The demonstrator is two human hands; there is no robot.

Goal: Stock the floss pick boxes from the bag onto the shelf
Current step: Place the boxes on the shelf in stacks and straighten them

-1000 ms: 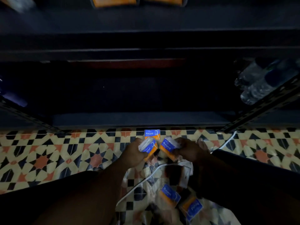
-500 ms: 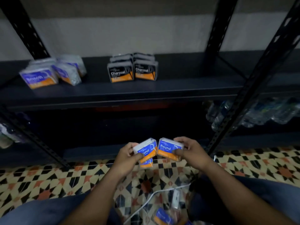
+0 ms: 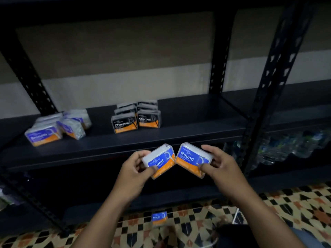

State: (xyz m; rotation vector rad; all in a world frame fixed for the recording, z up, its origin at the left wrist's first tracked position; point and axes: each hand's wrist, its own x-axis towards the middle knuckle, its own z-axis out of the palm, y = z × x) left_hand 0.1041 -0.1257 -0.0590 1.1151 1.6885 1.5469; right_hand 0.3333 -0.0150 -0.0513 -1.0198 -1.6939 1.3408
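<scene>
My left hand [image 3: 133, 170] grips a blue-and-orange "Round" floss pick box [image 3: 160, 161], tilted. My right hand [image 3: 219, 163] grips a second "Round" box [image 3: 190, 159]; the two boxes touch at their inner corners, just in front of and below the dark shelf [image 3: 188, 135]. On the shelf stand a cluster of "Smooth" boxes [image 3: 53, 128] at the left and black "Charcoal" boxes [image 3: 137, 117] in rows at the middle. Another "Round" box [image 3: 159, 217] lies on the tiled floor below my hands. The bag is out of view.
Black perforated uprights [image 3: 279, 86] frame the shelf; one stands right of my right hand. Packed water bottles [image 3: 293, 147] fill the lower shelf at the right. The shelf board right of the Charcoal boxes is bare. A white cord [image 3: 236, 214] lies on the patterned floor.
Both hands rose from the bag on the floor up to shelf height, each carrying a Round box. My view tilted up from the floor to the shelf.
</scene>
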